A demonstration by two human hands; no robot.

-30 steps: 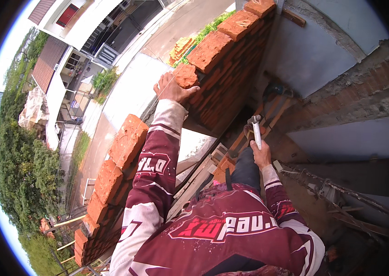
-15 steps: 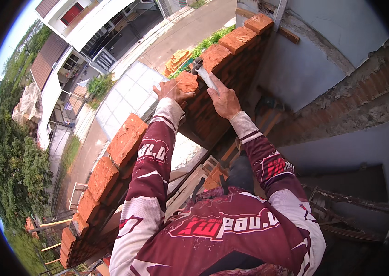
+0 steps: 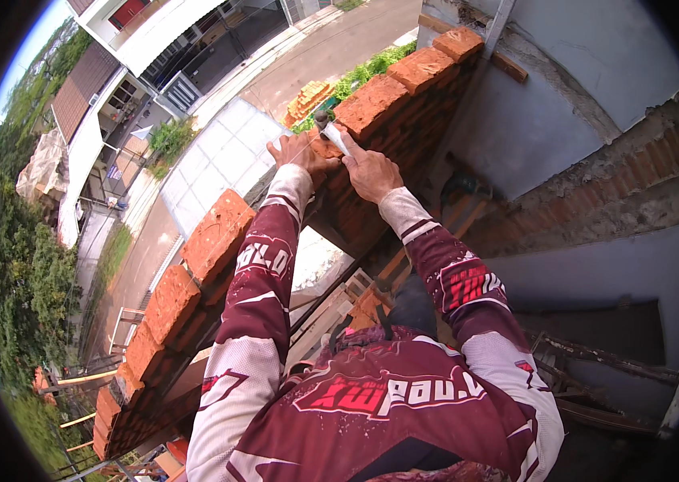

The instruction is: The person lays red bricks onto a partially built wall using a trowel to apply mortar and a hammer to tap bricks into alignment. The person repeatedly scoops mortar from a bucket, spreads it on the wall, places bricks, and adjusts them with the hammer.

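Head view: left hand [image 3: 301,153] still clamped on the loose brick [image 3: 325,147] at the end of the wall [image 3: 387,96], as half a second ago. Right hand [image 3: 370,173] clenched around the hammer [image 3: 331,133], now lowered onto that brick, a second ago down near the knee.

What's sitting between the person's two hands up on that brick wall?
In the head view, a broken brick piece lies between the left hand and right hand, under the hammer the right hand grips.

No packages, labels, signs, screens visible.
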